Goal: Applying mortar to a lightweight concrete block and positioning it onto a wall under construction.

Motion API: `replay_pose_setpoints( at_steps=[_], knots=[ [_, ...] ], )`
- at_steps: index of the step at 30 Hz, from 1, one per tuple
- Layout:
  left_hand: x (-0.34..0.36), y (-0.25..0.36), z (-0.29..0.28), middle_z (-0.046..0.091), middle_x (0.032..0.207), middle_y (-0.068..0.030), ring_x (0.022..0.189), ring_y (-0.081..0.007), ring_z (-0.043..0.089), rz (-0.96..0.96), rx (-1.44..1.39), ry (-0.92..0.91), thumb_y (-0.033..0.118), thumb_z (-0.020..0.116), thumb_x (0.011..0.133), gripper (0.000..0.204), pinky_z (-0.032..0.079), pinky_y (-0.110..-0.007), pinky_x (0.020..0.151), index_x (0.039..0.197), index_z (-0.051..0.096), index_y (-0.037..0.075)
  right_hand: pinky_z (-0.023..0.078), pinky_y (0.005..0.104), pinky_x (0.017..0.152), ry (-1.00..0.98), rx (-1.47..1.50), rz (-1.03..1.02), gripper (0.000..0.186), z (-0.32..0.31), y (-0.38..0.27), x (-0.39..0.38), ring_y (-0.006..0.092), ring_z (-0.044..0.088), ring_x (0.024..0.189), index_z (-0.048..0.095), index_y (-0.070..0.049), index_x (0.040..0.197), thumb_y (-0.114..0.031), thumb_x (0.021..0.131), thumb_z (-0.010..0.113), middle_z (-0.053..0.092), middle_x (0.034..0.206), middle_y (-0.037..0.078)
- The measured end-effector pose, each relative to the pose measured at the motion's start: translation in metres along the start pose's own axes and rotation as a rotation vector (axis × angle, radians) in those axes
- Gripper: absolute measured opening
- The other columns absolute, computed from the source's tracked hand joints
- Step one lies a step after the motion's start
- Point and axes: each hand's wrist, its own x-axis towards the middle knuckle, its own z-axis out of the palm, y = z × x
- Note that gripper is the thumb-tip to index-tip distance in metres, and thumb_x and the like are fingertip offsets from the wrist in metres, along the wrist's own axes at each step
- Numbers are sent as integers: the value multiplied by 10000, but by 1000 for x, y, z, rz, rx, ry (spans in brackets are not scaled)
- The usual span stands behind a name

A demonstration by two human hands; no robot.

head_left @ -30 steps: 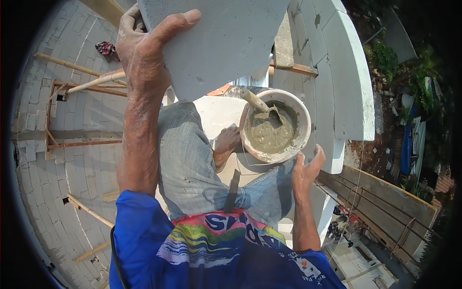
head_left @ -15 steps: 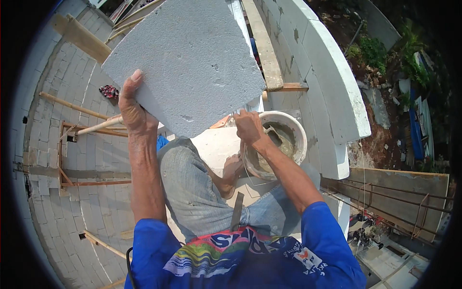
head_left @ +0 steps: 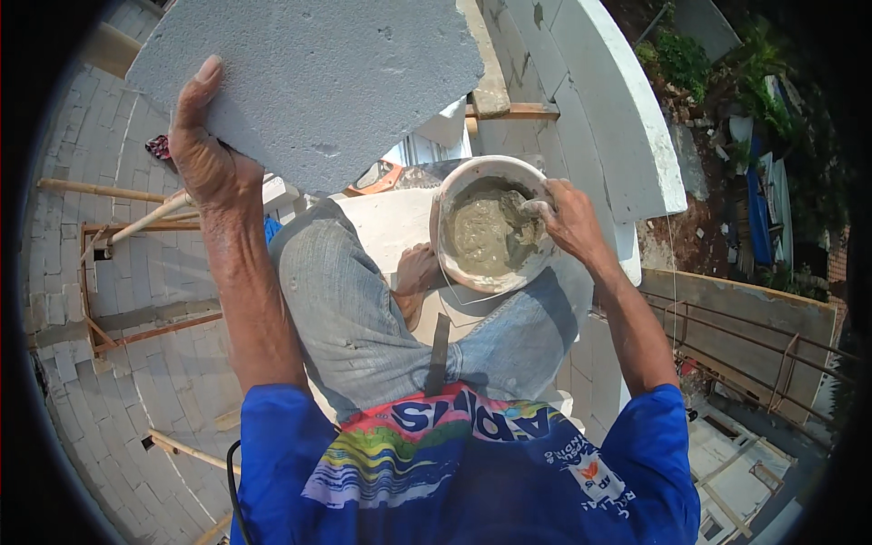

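Note:
My left hand point(head_left: 213, 163) grips the left edge of a large grey aerated concrete block point(head_left: 318, 82), its thumb lying on the rough flat face. The block is tilted, one corner pointing toward me, and its far part runs out of the picture. My right hand point(head_left: 572, 218) is closed at the right rim of a pale round bucket point(head_left: 445, 195), thumb and fingertips reaching inside. Whatever it holds there is hard to make out. Wet grey-green mortar point(head_left: 486, 232) fills the bucket's inside. The bucket stands between my knees, its wire handle hanging down in front.
A curved wall of pale blocks point(head_left: 627, 118) rises at the right, with a steep drop beyond it. An orange-handled saw point(head_left: 375, 178) lies behind the bucket. A wooden plank point(head_left: 490, 86) stands at the far side. Bamboo poles point(head_left: 109, 189) and block walls lie below at the left.
My right hand has moved from the bucket's left side to its right rim. The block sits higher and farther left in view, my left hand still on it. The whole view has shifted somewhat.

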Motion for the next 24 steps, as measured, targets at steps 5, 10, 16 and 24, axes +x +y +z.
replay_pose_setpoints(
  at_steps=[5,10,16,24],
  knots=[
    [-7,14,0,592,919,-112,949,-234,604,7,82,-63,207,699,787,316,497,-407,888,999,643,-20,519,428,640,-574,-535,-69,159,0,-9,18,320,664,755,683,-53,882,-116,748,627,673,837,138],
    [-11,10,0,581,902,-105,937,-226,601,27,64,-107,223,698,786,325,494,-397,881,1004,645,-12,490,400,557,-693,-921,-155,98,40,5,0,240,679,705,722,-120,750,-131,729,627,681,739,59],
    [-3,14,-15,565,934,-109,961,-239,608,55,42,13,223,688,777,318,511,-394,878,997,646,-3,408,360,545,-345,-727,-290,110,5,6,10,209,641,758,718,-115,808,-119,733,639,638,721,35],
    [4,14,-18,526,1019,-153,1078,-306,544,17,-77,43,262,687,758,479,483,-488,903,1134,576,-14,551,374,621,-447,-526,-285,121,68,17,-15,271,638,764,674,-25,739,-122,752,602,647,742,148]
  ],
)
